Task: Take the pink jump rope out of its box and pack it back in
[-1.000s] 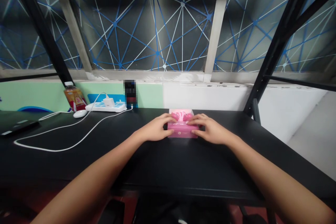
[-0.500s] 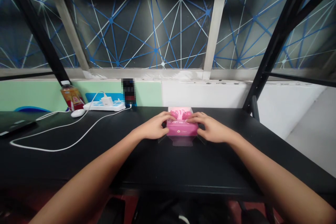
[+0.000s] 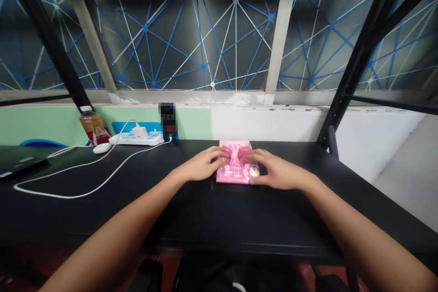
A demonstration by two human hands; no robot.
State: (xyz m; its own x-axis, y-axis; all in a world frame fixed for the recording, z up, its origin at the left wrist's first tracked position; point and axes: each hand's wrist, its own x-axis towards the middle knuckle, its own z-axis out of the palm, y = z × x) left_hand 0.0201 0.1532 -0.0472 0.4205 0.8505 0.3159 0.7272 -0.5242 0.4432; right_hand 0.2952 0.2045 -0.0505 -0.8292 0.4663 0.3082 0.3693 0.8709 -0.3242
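A left hand point(image 3: 201, 164) and a right hand point(image 3: 282, 171) hold a pink box point(image 3: 234, 175) between them toward the far edge of a black desk point(image 3: 219, 219), the left grip narrow on its side, the right spread wider with the thumb at the near corner. Pink strands point(image 3: 235, 154) show in the box. A bottle point(image 3: 94, 125) and a power strip point(image 3: 153, 139) stand to the left.

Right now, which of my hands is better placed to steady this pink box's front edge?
Probably your right hand: its thumb lies at the front edge of the pink box, near the bear print. Your left hand is at the box's left side, its thumb farther back from that edge.
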